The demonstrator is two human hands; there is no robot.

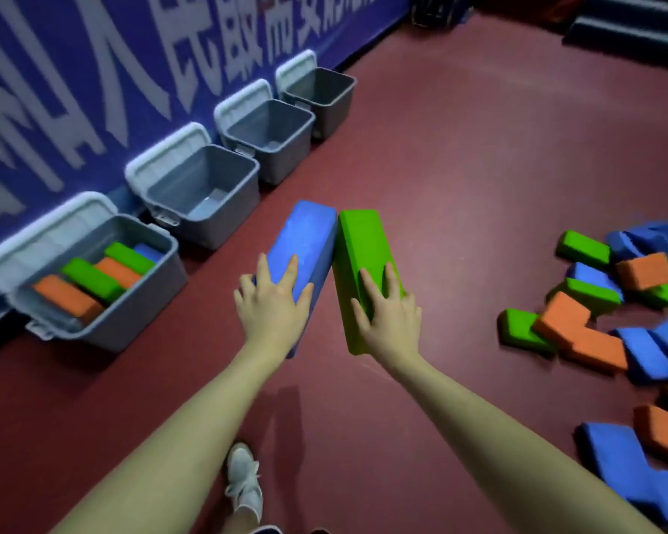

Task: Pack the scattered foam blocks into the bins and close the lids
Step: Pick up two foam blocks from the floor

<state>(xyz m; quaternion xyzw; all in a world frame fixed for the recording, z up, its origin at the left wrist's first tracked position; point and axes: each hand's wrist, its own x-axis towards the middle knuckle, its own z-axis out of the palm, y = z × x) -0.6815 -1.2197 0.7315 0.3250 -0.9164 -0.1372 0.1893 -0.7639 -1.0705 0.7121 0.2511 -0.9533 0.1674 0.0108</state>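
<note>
My left hand grips a blue block, my right hand a green block; the nearest bin at nine o'clock is part-filled, three bins are empty with lids open, and a pile waits at three o'clock.

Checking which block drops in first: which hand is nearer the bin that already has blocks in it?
Left. The left hand, gripping the blue block, is closer to the partly filled bin; the right hand, holding the green block, is farther out toward the scattered pile.
</note>
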